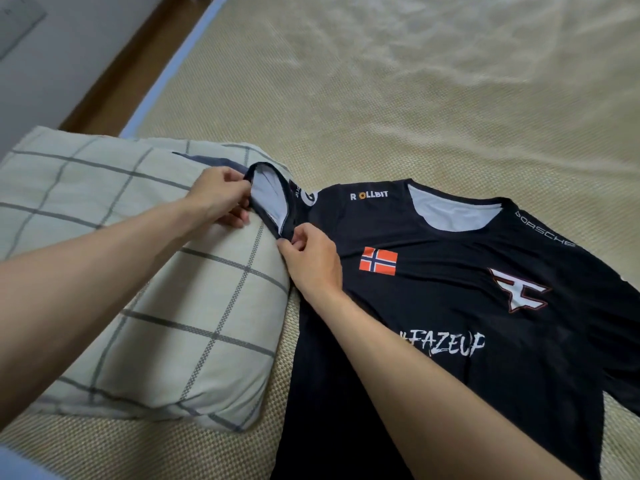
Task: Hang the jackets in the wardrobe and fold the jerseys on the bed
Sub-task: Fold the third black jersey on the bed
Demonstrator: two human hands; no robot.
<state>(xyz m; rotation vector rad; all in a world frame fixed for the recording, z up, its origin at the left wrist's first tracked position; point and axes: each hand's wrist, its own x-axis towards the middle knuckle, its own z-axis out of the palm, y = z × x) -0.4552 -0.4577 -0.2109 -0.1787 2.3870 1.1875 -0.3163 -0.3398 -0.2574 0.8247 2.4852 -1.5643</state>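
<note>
A black jersey lies face up on the bed, its left sleeve draped onto a checked pillow. The left hand pinches the far edge of the sleeve opening; the right hand pinches its near edge. To fold well, the person should probably pull the sleeve taut and flat, then lay it across the chest along a straight line. Print reads "ROLLBIT", "PORSCHE" and "#FAZEUP", beside a Norwegian flag and a red-and-white emblem.

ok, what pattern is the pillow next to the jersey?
Pale cream pillow with a dark grey windowpane check, clearest in the head view.
</note>
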